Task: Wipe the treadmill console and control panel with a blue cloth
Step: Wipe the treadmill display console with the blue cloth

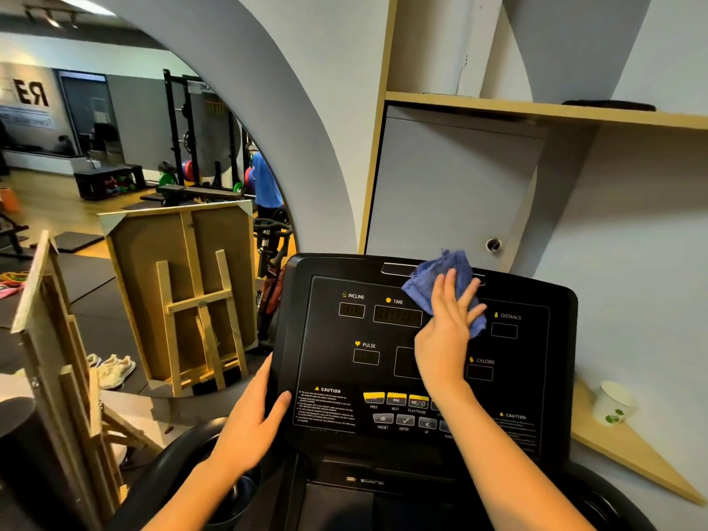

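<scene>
Head view: right hand [446, 331], fingers straight, presses a crumpled blue cloth [440, 279] flat against the upper middle of the black treadmill console panel [329, 327]. Left hand [251, 419] grips the console's left edge, thumb on its face.

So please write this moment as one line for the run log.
left hand: holds console left edge | right hand: flat, presses blue cloth on upper panel, near TIME display | step: wiping

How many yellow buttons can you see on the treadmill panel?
3 yellow buttons show in a row: PREV, NEXT and PLAY/PAUSE. The right forearm covers the row's continuation, so more may be hidden.
</scene>
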`<state>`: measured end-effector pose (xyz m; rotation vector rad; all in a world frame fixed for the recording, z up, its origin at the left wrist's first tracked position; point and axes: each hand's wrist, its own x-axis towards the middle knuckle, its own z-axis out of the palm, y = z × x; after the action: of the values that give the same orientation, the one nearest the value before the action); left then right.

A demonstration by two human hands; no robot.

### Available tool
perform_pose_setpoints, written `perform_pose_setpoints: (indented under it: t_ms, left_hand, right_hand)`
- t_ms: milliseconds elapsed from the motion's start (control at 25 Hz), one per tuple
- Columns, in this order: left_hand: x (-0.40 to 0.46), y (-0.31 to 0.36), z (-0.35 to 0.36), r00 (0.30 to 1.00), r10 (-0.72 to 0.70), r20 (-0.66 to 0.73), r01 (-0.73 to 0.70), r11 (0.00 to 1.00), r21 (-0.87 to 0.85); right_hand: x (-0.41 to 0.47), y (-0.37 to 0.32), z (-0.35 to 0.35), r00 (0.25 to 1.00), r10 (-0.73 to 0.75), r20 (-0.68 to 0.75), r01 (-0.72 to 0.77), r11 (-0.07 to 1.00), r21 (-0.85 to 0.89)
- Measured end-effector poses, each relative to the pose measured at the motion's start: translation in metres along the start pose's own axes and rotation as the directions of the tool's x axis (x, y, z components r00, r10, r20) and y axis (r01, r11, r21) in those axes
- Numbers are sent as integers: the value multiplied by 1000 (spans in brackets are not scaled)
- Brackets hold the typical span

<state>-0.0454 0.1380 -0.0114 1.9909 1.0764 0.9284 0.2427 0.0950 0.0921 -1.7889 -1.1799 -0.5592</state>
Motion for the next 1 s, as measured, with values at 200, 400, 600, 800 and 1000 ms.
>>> perform_pose_setpoints:
  t_ms: [200,400,600,800,1000]
  left_hand:
    - [1,-2,-1,1000,9,10,-9,1000,-23]
    - [2,-5,-2,1000,18,12,-17,996,-91]
    - [1,2,0,1000,5,4,-5,984,-177]
    - [-3,9,1,1000,4,-9,-6,976,-216]
    - [-9,6,-1,998,-45,-53,32,973,-230]
  right_hand:
    - [-7,-43,29,981,-164,100,163,987,12]
    - [-26,-76,49,917,-349,195,355,935,6]
    - [-49,-84,59,839,-478,261,469,877,98]
    - [-77,-78,62,755,-579,307,547,815,194]
    - [-108,-65,64,684,-638,352,565,770,297]
